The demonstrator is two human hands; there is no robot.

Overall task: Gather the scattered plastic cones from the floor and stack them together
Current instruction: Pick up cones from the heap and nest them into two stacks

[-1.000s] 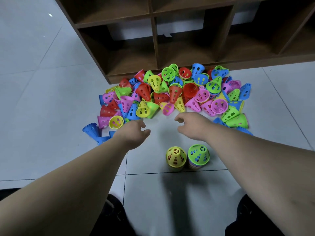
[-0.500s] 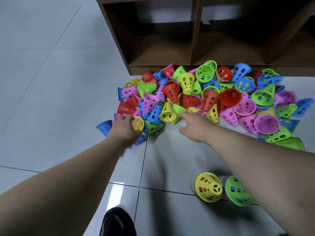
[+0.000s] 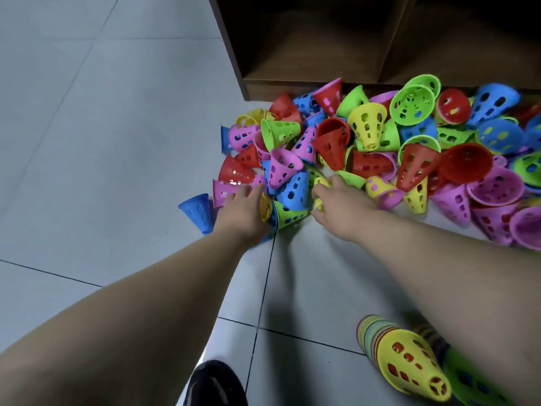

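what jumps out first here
A bright pile of cones in red, pink, green, yellow and blue sprawls on the floor before a dark shelf. The left hand and right hand reach into its near edge, the right curled round a yellow cone. A stack topped in yellow sits bottom right.

The cones [image 3: 371, 162] are moulded plastic, smooth and lightly glossy, their thin walls pierced with holes; those nested in the stack [image 3: 409, 364] look the same. The floor [image 3: 102, 142] is pale grey tile, polished enough to carry soft reflections. The shelf [image 3: 292, 54] is brown wood with a matt finish.
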